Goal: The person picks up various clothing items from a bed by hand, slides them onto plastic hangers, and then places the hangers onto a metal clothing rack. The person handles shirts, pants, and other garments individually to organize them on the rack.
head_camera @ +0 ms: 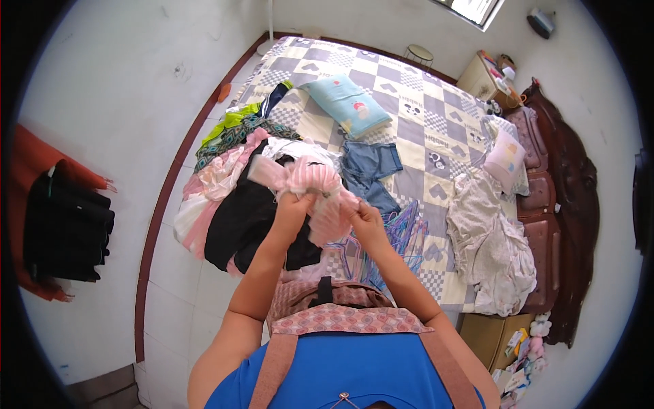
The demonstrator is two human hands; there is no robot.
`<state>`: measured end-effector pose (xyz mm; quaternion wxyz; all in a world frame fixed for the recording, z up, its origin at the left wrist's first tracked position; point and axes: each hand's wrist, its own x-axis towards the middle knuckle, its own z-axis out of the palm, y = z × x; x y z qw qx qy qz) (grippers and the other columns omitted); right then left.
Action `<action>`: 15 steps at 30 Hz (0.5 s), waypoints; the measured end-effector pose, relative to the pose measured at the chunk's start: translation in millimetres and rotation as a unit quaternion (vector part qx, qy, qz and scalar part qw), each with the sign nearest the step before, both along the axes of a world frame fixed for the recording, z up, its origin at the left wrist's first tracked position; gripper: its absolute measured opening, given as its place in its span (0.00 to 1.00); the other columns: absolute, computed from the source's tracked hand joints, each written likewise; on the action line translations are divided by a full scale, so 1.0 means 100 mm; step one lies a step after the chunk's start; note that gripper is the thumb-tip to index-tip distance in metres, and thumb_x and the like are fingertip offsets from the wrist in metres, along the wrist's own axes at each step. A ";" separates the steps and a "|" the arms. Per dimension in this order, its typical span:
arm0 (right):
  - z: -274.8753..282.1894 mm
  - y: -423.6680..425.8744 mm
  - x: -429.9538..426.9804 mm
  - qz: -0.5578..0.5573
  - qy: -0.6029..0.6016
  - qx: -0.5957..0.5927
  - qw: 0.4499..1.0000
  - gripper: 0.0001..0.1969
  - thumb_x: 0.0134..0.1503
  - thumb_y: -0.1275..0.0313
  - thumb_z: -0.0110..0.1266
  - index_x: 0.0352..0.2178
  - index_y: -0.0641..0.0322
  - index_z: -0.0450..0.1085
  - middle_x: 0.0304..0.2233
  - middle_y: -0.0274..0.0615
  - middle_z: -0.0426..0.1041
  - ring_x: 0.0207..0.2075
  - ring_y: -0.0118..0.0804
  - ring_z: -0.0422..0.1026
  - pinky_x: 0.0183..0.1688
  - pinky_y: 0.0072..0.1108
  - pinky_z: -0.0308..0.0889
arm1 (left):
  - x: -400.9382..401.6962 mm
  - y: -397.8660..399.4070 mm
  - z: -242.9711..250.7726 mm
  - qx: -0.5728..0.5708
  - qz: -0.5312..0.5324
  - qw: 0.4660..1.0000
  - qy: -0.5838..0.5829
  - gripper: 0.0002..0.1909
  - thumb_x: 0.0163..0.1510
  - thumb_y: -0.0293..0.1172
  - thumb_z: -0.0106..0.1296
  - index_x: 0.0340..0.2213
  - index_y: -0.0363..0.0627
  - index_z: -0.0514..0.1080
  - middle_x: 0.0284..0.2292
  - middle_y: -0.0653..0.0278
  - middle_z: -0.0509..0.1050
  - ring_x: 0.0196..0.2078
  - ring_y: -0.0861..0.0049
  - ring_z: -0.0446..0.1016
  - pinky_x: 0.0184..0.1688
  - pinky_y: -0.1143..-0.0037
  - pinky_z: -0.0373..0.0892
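Between my two hands is a pink-and-white striped garment (pixel 312 176), raised over the clothes on the bed. My left hand (pixel 294 212) grips its near edge. With my right hand (pixel 365 217) I pinch its right side. Beneath it lies a black garment (pixel 232 225), partly covered by my left forearm. White cloth (pixel 286 147) shows just beyond. To the right of the striped garment are blue denim shorts (pixel 373 163). A heap of blue and purple clothes hangers (pixel 403 235) sits by my right forearm.
The bed (pixel 409 133) has a checked sheet. On it are a light-blue pillow (pixel 352 105), a pink pillow (pixel 503 158) and rumpled pale fabric (pixel 485 235). A dark wooden headboard (pixel 572 204) bounds the right side. A cardboard box (pixel 480 337) stands at lower right. Dark clothes (pixel 69 230) hang at left.
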<state>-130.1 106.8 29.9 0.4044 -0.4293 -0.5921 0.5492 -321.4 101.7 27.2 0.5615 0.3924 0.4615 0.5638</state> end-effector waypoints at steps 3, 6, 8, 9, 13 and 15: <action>-0.07 0.00 0.15 -0.063 0.018 -0.041 0.997 0.16 0.58 0.64 0.47 0.35 0.69 0.73 0.19 0.24 0.64 0.25 0.17 0.61 0.28 0.14 0.58 | -0.14 -0.01 0.13 0.110 0.093 0.915 0.378 0.10 0.52 0.30 0.47 0.34 0.40 0.73 0.27 0.55 0.74 0.28 0.65 0.73 0.30 0.72 0.66; -0.10 0.07 0.55 -0.020 -0.059 -0.148 0.987 0.18 0.56 0.61 0.48 0.31 0.69 0.74 0.21 0.32 0.71 0.24 0.20 0.64 0.27 0.15 0.60 | -0.23 -0.04 0.35 0.124 0.127 0.862 0.476 0.11 0.52 0.36 0.48 0.28 0.41 0.73 0.24 0.51 0.72 0.26 0.54 0.71 0.26 0.65 0.65; -0.18 0.12 0.71 -0.024 -0.133 -0.096 0.986 0.17 0.56 0.62 0.48 0.30 0.68 0.74 0.20 0.32 0.71 0.22 0.21 0.63 0.25 0.16 0.59 | -0.24 -0.06 0.54 0.112 0.136 0.833 0.525 0.15 0.51 0.40 0.49 0.22 0.40 0.71 0.21 0.50 0.70 0.25 0.52 0.70 0.24 0.64 0.64; -0.21 0.13 0.77 -0.030 -0.207 -0.045 0.977 0.17 0.56 0.62 0.49 0.29 0.67 0.75 0.19 0.32 0.71 0.20 0.21 0.62 0.23 0.17 0.59 | -0.23 -0.07 0.61 0.107 0.141 0.831 0.527 0.15 0.51 0.40 0.49 0.22 0.40 0.71 0.21 0.50 0.70 0.25 0.52 0.70 0.24 0.64 0.64; 0.31 0.21 0.80 0.041 -0.537 0.008 0.843 0.17 0.50 0.55 0.52 0.24 0.58 0.76 0.21 0.46 0.74 0.23 0.42 0.72 0.27 0.29 0.64 | -0.31 -0.07 0.72 0.147 0.206 0.814 0.524 0.17 0.51 0.43 0.50 0.22 0.39 0.70 0.18 0.50 0.68 0.19 0.57 0.67 0.22 0.66 0.61; 0.28 0.30 0.91 0.039 -0.560 0.032 0.827 0.19 0.49 0.52 0.51 0.23 0.56 0.75 0.23 0.49 0.73 0.27 0.50 0.72 0.29 0.33 0.65 | -0.34 -0.07 0.78 0.089 0.193 0.879 0.427 0.18 0.52 0.44 0.51 0.22 0.38 0.70 0.15 0.52 0.65 0.15 0.67 0.62 0.21 0.71 0.60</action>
